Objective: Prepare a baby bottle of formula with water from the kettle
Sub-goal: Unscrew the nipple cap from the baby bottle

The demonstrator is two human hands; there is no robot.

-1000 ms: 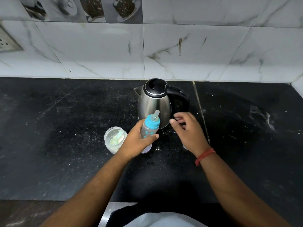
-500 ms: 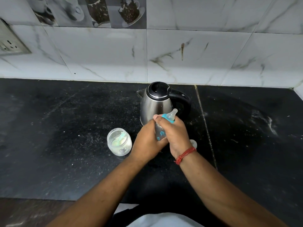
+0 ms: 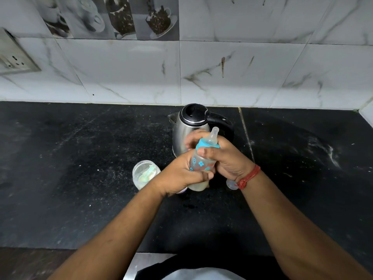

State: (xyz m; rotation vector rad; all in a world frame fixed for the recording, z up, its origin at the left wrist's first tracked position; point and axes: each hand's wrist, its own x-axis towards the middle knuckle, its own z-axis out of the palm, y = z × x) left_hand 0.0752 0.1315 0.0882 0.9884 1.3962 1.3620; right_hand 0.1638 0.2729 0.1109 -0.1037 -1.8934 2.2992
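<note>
The baby bottle (image 3: 200, 163) has a clear body with blue prints, a blue collar and a clear teat, and whitish liquid shows at its base. It is held slightly tilted above the black counter (image 3: 80, 178). My left hand (image 3: 181, 174) wraps its lower body. My right hand (image 3: 226, 156) grips the upper body just under the blue collar. Right behind the bottle the steel kettle (image 3: 183, 134) stands with its black lid down. Left of my left hand is an open formula jar (image 3: 144, 174) with a pale scoop inside.
A small clear cap (image 3: 231, 183) lies on the counter under my right wrist. A tiled wall (image 3: 201, 73) backs the counter, with a socket plate (image 3: 12, 55) at far left. A pale seam (image 3: 245, 134) crosses the counter right of the kettle.
My right hand came in from beside the kettle and closed on the bottle's top. The bottle rose slightly and both hands now hold it.
</note>
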